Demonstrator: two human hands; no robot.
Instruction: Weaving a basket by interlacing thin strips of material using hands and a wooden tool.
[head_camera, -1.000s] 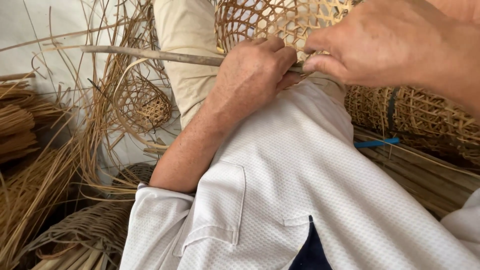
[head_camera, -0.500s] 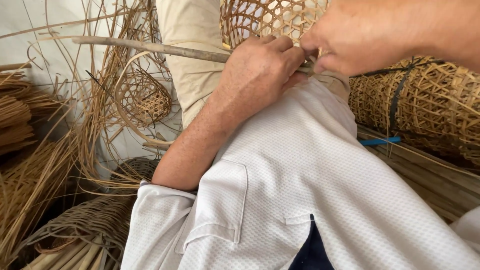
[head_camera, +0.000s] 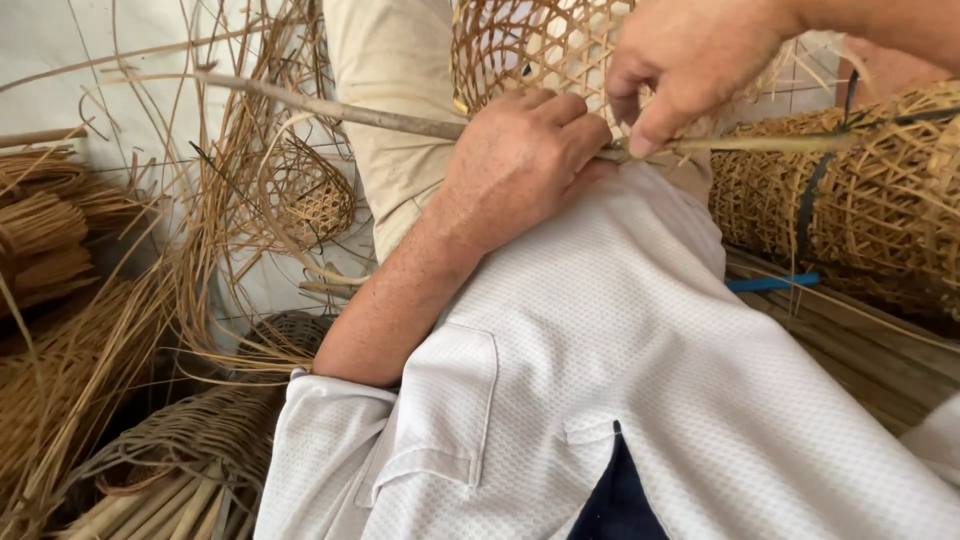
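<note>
Gripping thin cane stick: left hand; right hand pinching openwork basket.

Floor: was pale and bare at its far left.
Left edge: bundled reeds lay stacked.
Near left corner: a dark woven basket sat among loose strips.
Right edge: a roll of open-weave matting rested on wooden slats.

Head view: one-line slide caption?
Left hand and right hand grip a thin stick at an open-weave basket.
</note>
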